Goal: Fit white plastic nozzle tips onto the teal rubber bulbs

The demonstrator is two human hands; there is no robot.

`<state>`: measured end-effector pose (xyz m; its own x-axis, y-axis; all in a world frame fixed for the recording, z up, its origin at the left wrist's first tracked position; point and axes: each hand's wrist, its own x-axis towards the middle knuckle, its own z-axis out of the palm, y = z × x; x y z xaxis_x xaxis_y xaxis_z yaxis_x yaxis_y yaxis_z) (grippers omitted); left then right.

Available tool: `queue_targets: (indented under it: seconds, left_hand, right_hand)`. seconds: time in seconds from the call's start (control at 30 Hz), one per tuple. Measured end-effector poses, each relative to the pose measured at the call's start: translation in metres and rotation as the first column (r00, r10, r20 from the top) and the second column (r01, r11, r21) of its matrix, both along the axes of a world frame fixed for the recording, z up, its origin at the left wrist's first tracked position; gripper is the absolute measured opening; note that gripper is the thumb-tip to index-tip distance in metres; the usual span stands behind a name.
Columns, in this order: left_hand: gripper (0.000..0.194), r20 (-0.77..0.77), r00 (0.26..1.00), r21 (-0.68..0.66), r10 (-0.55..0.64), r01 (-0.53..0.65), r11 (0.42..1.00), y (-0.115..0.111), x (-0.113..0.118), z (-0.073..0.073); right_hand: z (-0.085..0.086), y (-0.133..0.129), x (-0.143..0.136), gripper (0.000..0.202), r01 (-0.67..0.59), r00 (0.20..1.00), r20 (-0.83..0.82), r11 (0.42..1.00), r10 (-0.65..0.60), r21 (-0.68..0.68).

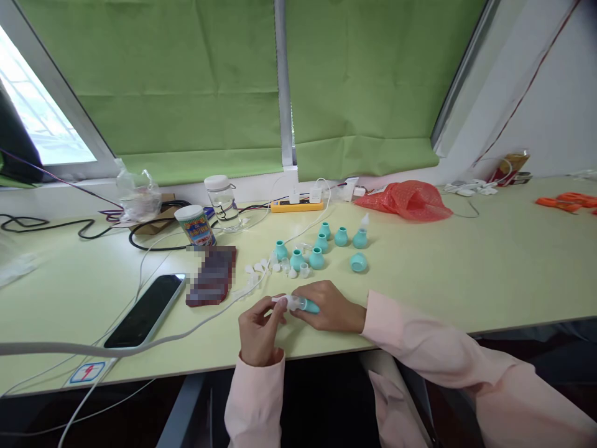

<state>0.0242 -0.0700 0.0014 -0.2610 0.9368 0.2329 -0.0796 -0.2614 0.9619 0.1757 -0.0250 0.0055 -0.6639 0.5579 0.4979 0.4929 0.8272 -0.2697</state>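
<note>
- One teal bulb (311,306) with a translucent nozzle (293,302) is in your grip: left fingers (278,313) pinch the nozzle, right fingers (313,289) curl around the bulb.
- Eight more bulbs (316,259) rest on the surface (433,280) beyond your fingers; one carries a translucent tip (364,221), another lies tipped over.
- Small white caps (293,273) and clear cups (305,270) lie just beyond your fingers.
- A black phone (145,311) lies flat, well left of your left fingers.

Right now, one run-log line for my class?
left hand: pinching translucent white nozzle | right hand: holding teal bulb | pale-yellow table: other teal bulbs
</note>
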Motion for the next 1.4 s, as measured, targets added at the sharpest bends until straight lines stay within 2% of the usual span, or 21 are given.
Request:
queue_targets:
  seconds: [0.07, 0.17, 0.3, 0.47, 0.53, 0.6, 0.67, 0.7, 0.8, 0.87, 0.97, 1.1, 1.27, 1.33, 1.4]
  left_hand:
    - [0.019, -0.054, 0.997, 0.012, -0.058, 0.059, 0.998, 0.0, 0.001, 0.0]
    - [0.024, -0.115, 0.991, 0.057, -0.069, 0.076, 0.995, -0.002, 0.001, 0.003]
    - [0.031, -0.223, 0.975, 0.127, -0.016, 0.046, 0.991, -0.003, -0.001, 0.004]
    - [0.034, -0.332, 0.943, 0.163, 0.03, 0.026, 0.986, -0.001, 0.002, 0.0]
    - [0.029, -0.404, 0.911, 0.209, 0.08, 0.007, 0.978, 0.0, 0.005, -0.003]
    - [0.023, -0.496, 0.857, 0.267, 0.14, -0.003, 0.964, 0.001, 0.008, -0.006]
    - [0.028, -0.616, 0.761, 0.304, 0.207, -0.013, 0.953, 0.002, 0.01, -0.008]
    - [0.031, -0.685, 0.689, 0.305, 0.236, -0.022, 0.952, 0.003, 0.01, -0.01]
    - [0.039, -0.882, 0.406, 0.233, 0.238, -0.062, 0.971, 0.008, 0.013, -0.011]
    - [0.042, -0.956, 0.239, 0.152, 0.17, -0.092, 0.984, 0.011, 0.016, -0.01]
    - [0.045, -0.995, 0.08, 0.048, 0.056, -0.096, 0.994, 0.016, 0.025, -0.005]
    - [0.048, -0.998, -0.011, -0.056, -0.058, -0.108, 0.993, 0.021, 0.036, 0.003]
    - [0.056, -0.994, -0.015, -0.109, -0.111, -0.103, 0.989, 0.024, 0.038, 0.004]
    - [0.055, -0.994, -0.012, -0.106, -0.108, -0.084, 0.991, 0.024, 0.037, 0.001]
    - [0.051, -0.998, -0.013, -0.064, -0.065, -0.078, 0.995, 0.025, 0.035, -0.005]
  right_hand:
    - [-0.001, 0.0, 0.001, 0.026, -0.037, 0.999, 0.004, 0.999, 0.037, 0.032]
    - [0.002, -0.001, 0.001, 0.028, -0.103, 0.994, 0.015, 0.994, 0.104, -0.047]
    - [0.01, -0.001, 0.001, 0.026, -0.194, 0.981, -0.053, 0.948, 0.186, -0.251]
    - [0.018, 0.004, 0.004, 0.025, -0.3, 0.954, -0.148, 0.818, 0.261, -0.491]
    - [0.024, 0.008, 0.007, 0.023, -0.328, 0.945, -0.175, 0.791, 0.277, -0.517]
    - [0.03, 0.013, 0.013, 0.021, -0.321, 0.944, -0.232, 0.816, 0.234, -0.48]
    - [0.036, 0.02, 0.02, 0.019, -0.262, 0.94, -0.312, 0.879, 0.138, -0.399]
    - [0.038, 0.024, 0.024, 0.019, -0.213, 0.932, -0.354, 0.912, 0.082, -0.35]
    - [0.043, 0.038, 0.039, 0.02, 0.024, 0.879, -0.463, 0.981, -0.111, -0.19]
    - [0.043, 0.049, 0.049, 0.021, 0.241, 0.815, -0.517, 0.964, -0.263, -0.11]
    - [0.039, 0.064, 0.059, 0.02, 0.448, 0.75, -0.504, 0.889, -0.429, -0.09]
    - [0.029, 0.077, 0.065, 0.02, 0.538, 0.745, -0.366, 0.827, -0.557, -0.164]
    - [0.018, 0.085, 0.066, 0.021, 0.613, 0.744, -0.164, 0.76, -0.647, -0.218]
    - [0.016, 0.085, 0.066, 0.03, 0.651, 0.717, -0.162, 0.734, -0.678, -0.193]
    - [0.016, 0.082, 0.064, 0.042, 0.696, 0.68, -0.224, 0.711, -0.698, -0.1]
